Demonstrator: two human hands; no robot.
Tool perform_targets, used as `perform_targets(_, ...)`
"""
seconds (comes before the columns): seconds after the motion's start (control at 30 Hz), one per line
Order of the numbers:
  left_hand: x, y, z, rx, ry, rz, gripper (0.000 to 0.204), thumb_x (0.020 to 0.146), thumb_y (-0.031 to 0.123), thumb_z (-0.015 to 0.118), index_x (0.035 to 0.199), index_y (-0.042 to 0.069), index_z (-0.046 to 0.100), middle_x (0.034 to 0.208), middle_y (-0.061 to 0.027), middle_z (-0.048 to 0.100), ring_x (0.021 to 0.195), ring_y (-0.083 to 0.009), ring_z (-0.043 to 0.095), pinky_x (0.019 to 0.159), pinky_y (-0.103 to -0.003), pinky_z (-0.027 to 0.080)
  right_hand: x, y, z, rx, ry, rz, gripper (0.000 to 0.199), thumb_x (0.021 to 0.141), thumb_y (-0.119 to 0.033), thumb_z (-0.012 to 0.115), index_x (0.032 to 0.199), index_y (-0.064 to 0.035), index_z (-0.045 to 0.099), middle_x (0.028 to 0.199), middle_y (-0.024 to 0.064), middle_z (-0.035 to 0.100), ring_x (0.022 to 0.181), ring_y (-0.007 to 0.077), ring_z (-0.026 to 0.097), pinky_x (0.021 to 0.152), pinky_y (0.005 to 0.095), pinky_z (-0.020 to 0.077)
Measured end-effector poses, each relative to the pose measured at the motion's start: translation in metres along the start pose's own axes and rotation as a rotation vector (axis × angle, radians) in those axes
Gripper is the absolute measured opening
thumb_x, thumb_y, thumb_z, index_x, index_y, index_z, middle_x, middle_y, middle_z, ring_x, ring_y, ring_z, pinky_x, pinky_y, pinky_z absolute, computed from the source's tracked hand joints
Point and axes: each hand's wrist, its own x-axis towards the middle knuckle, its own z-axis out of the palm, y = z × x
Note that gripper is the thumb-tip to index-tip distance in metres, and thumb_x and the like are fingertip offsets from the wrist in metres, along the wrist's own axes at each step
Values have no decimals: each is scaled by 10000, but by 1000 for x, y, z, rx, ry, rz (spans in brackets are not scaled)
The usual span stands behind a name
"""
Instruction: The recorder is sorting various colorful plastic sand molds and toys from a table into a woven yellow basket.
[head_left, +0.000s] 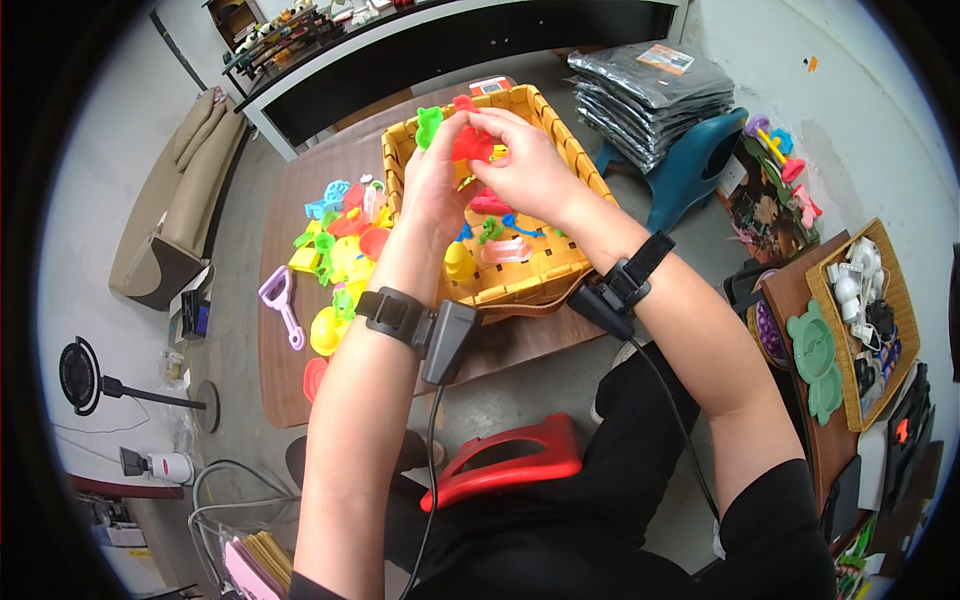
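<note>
Both my hands are raised over a woven yellow basket (560, 128) on the table. In my left hand (437, 178) is a small green toy mould (429, 126), sticking out past the fingertips. My right hand (528, 165) has its fingers closed on a red toy mould (472, 146), which lies between the two hands and is partly hidden by them. Inside the basket, below my hands, are a pink tray-shaped toy (506, 251), a yellow toy (460, 263), a green toy (490, 231) and a blue toy (522, 226).
Left of the basket, several bright plastic toys (345, 260) are heaped on the brown table (290, 385), with a purple toy shovel (283, 306) near its edge. A blue chair (690, 185) bears stacked grey packages (655, 100). Close to my legs is a red stool (510, 462).
</note>
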Motion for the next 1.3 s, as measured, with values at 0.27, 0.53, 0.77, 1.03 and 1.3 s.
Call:
perform_targets(0.27, -3, -3, -2, 12, 7, 3, 384, 1051, 379, 722, 1335, 132, 649, 1253, -60, 698, 1171, -205, 682, 932, -454, 610, 2, 9, 5, -17, -47, -2, 374, 879, -91, 806, 1253, -82, 799, 1084, 201, 793, 1015, 353, 782, 932, 418, 625)
perform_targets(0.53, -6, -6, -8, 21, 28, 9, 384, 1054, 381, 718, 1334, 128, 647, 1248, -61, 698, 1164, -204, 682, 927, -452, 609, 1, 14, 20, -30, -107, -13, 356, 879, -98, 806, 1234, -77, 808, 1075, 204, 796, 1011, 359, 783, 930, 422, 626)
perform_targets(0.77, -3, -2, -11, 9, 29, 13, 385, 1056, 383, 714, 1333, 125, 646, 1244, -62, 698, 1158, -203, 682, 923, -449, 608, 4, 34, 9, -67, -156, -17, 340, 879, -104, 806, 1217, -73, 815, 1068, 206, 798, 1008, 364, 784, 928, 426, 626)
perform_targets(1.03, -9, -3, -36, -92, 46, 38, 386, 1059, 386, 710, 1333, 122, 643, 1239, -62, 698, 1151, -201, 682, 919, -447, 607, 2, 8, 19, -177, -263, -56, 323, 879, -112, 806, 1198, -67, 824, 1059, 209, 801, 1005, 369, 784, 926, 429, 627)
perform_targets(1.3, -18, -11, -64, -268, 98, 72, 387, 1062, 388, 705, 1332, 118, 641, 1234, -63, 697, 1143, -200, 681, 914, -444, 606, -49, 2, 3, -335, -430, -127, 307, 878, -119, 806, 1179, -62, 833, 1050, 212, 803, 1001, 375, 785, 923, 433, 627)
